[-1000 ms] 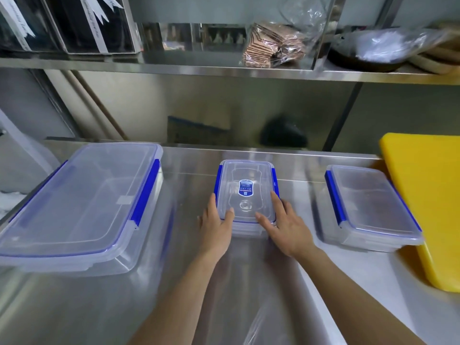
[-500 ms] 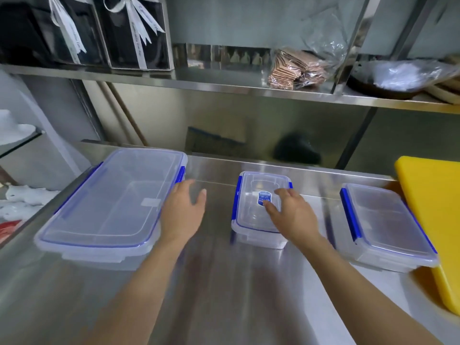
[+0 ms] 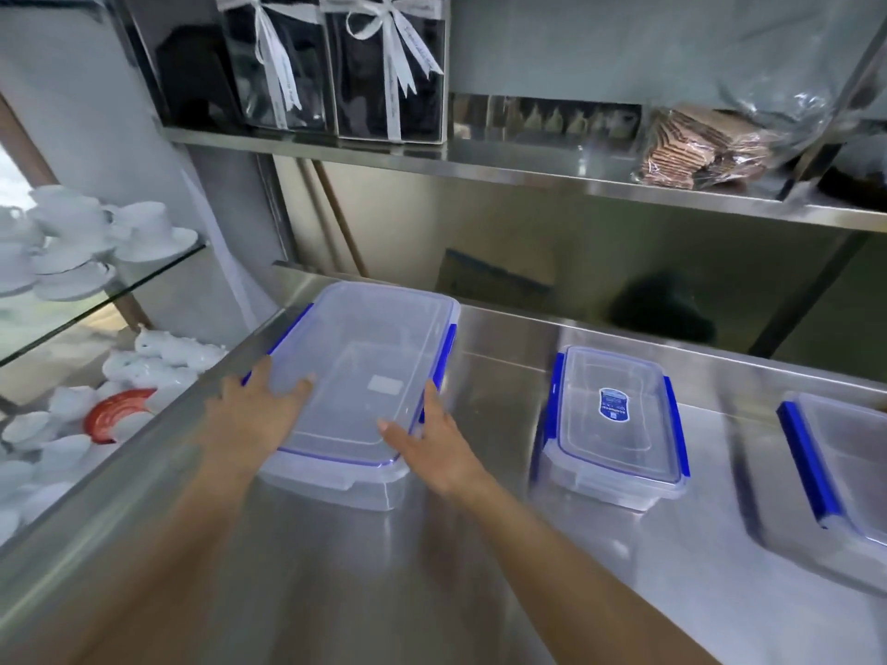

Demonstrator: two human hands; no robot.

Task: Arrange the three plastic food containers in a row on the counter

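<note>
Three clear plastic containers with blue clips stand on the steel counter (image 3: 480,568). The large container (image 3: 369,371) is at the left. My left hand (image 3: 254,415) lies on its near left corner, fingers over the lid. My right hand (image 3: 432,448) presses against its near right corner, thumb on the lid. The small container (image 3: 614,424), with a blue label on its lid, stands alone in the middle. The medium container (image 3: 845,472) is at the right and cut off by the frame edge.
A steel shelf (image 3: 528,170) runs above the counter with dark ribboned boxes (image 3: 336,64) and a bag of brown packets (image 3: 710,151). Left of the counter edge, glass shelves hold white cups and saucers (image 3: 86,242).
Both hands have left the small container and moved left to the large one, now holding its near corners. The view has swung left, so the yellow board is out of sight.
</note>
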